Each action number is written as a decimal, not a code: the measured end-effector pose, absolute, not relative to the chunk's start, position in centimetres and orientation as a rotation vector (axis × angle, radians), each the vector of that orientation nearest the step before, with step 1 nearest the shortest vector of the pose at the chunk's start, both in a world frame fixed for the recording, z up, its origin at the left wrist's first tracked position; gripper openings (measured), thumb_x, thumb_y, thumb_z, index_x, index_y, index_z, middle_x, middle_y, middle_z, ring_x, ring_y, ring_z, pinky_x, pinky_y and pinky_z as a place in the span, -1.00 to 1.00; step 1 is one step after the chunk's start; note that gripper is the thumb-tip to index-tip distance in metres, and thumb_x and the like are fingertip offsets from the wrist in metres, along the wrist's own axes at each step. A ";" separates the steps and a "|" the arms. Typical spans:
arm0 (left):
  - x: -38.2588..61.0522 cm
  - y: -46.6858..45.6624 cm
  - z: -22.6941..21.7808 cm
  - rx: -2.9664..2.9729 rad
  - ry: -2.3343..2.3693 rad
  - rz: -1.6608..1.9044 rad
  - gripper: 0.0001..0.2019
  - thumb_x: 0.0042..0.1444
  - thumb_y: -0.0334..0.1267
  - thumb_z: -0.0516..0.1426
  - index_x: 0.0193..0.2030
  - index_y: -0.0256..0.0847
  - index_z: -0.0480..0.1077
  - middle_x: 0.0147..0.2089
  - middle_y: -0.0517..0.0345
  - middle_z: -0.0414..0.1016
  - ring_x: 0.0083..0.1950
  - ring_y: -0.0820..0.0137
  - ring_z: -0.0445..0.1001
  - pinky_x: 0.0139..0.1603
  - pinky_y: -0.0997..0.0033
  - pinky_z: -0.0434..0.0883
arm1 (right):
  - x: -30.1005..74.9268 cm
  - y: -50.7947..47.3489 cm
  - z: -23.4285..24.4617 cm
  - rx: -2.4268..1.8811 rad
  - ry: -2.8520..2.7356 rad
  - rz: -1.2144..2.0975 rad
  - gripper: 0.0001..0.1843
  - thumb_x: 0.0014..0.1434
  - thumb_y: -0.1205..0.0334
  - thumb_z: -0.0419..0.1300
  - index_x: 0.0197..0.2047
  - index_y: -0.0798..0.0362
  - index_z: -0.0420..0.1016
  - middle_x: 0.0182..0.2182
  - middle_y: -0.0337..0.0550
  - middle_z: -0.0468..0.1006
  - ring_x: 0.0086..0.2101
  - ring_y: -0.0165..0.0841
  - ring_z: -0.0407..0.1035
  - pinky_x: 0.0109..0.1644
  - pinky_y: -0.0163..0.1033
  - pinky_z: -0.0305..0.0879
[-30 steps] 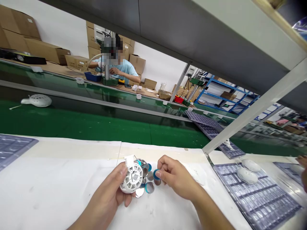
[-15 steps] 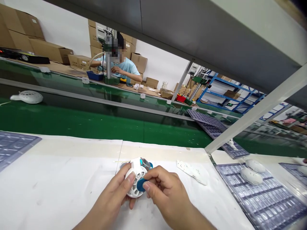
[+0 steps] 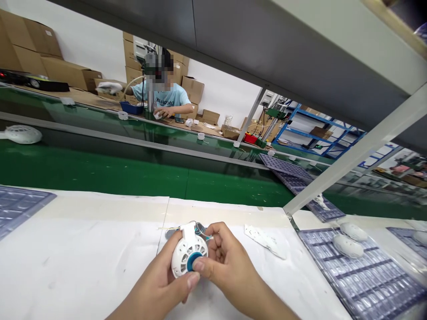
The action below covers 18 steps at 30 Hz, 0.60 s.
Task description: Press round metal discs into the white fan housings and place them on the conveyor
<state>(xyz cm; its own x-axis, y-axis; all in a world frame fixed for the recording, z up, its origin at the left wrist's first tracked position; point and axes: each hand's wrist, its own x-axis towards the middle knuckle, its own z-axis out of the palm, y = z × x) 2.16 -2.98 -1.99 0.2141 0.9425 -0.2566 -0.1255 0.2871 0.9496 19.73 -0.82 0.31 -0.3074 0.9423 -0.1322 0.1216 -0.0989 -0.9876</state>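
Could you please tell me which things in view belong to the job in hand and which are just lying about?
Seemingly in the job:
white vented housing, in the left hand
blue disc on it, touched by the right hand

Seemingly lying about:
flat white piece, beyond the right hand
cardboard boxes, at the back

The white round slotted housing point(image 3: 179, 258) looks like smooth matt plastic; the teal round disc point(image 3: 191, 262) looks smooth-faced. The purplish rectangular tray point(image 3: 373, 272) is glossy, see-through plastic, the brown boxy carton point(image 3: 68, 73) matt cardboard, the white flat bench covering point(image 3: 83, 253) smudged and paper-like.
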 end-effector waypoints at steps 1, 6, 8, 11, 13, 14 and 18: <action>2.1 -3.0 -1.9 0.970 1.042 0.945 -0.11 -0.06 0.13 0.34 0.35 -0.09 0.09 -0.39 0.20 0.45 -0.44 0.37 0.28 -0.39 0.37 0.29 | 19.7 -0.8 0.3 -1.092 -1.447 1.560 -0.45 0.06 -0.08 0.42 0.02 -0.05 0.35 -0.36 -0.30 0.42 -0.36 -0.36 0.36 -0.30 -0.31 0.26; 2.1 -3.7 -1.5 0.920 0.918 0.945 -0.22 -0.11 0.08 0.37 0.21 -0.04 0.18 -0.45 0.27 0.38 -0.51 0.46 0.16 -0.51 0.46 0.14 | 18.5 -1.5 0.3 -0.745 -1.409 1.806 -0.33 0.10 -0.27 0.30 0.14 -0.07 0.36 -0.24 -0.13 0.48 -0.32 -0.26 0.41 -0.26 -0.22 0.37; 2.2 -4.1 -1.4 0.889 0.891 0.933 -0.28 -0.12 0.06 0.38 0.16 -0.01 0.22 -0.43 0.28 0.38 -0.51 0.47 0.14 -0.51 0.46 0.12 | 17.8 -1.9 0.1 -0.696 -1.305 1.808 -0.32 0.00 -0.27 0.36 0.07 -0.05 0.41 -0.34 -0.19 0.43 -0.41 -0.33 0.32 -0.35 -0.27 0.29; 2.4 -4.4 -1.4 0.881 0.806 0.950 -0.37 -0.11 0.02 0.39 0.08 0.00 0.28 -0.40 0.25 0.39 -0.44 0.40 0.22 -0.39 0.40 0.21 | 16.9 -2.4 -0.3 -0.680 -1.174 1.758 -0.34 -0.07 -0.26 0.40 -0.03 -0.02 0.46 -0.39 -0.23 0.34 -0.45 -0.38 0.19 -0.37 -0.30 0.20; 2.4 -4.3 -1.5 0.914 0.759 0.982 -0.41 -0.09 0.05 0.37 0.05 -0.02 0.30 -0.32 0.19 0.43 -0.35 0.32 0.29 -0.27 0.31 0.27 | 16.7 -2.6 -0.5 -0.682 -1.163 1.707 -0.36 -0.07 -0.27 0.39 -0.06 0.00 0.48 -0.40 -0.23 0.31 -0.44 -0.37 0.14 -0.37 -0.30 0.16; 2.4 -4.3 -1.5 0.932 0.757 0.995 -0.42 -0.08 0.07 0.36 0.05 -0.02 0.31 -0.27 0.16 0.44 -0.32 0.30 0.31 -0.23 0.29 0.28 | 16.6 -2.6 -0.5 -0.679 -1.170 1.694 -0.36 -0.07 -0.27 0.39 -0.07 0.00 0.49 -0.39 -0.22 0.31 -0.44 -0.37 0.13 -0.37 -0.30 0.15; 2.7 -4.1 -1.1 1.033 0.832 1.034 -0.49 -0.04 0.01 0.33 0.02 -0.03 0.33 -0.15 0.11 0.46 -0.25 0.23 0.41 -0.20 0.28 0.32 | 17.0 -2.5 -0.6 -0.660 -1.196 1.757 -0.36 -0.04 -0.24 0.40 -0.02 -0.02 0.45 -0.35 -0.20 0.33 -0.41 -0.37 0.14 -0.36 -0.31 0.13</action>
<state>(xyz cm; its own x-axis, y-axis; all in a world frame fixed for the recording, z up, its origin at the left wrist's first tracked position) 2.69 -4.14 -1.10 0.3081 0.9486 -0.0718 -0.2736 0.1607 0.9483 17.01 -2.53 -0.60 -0.4675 0.8826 0.0495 -0.3694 -0.1442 -0.9180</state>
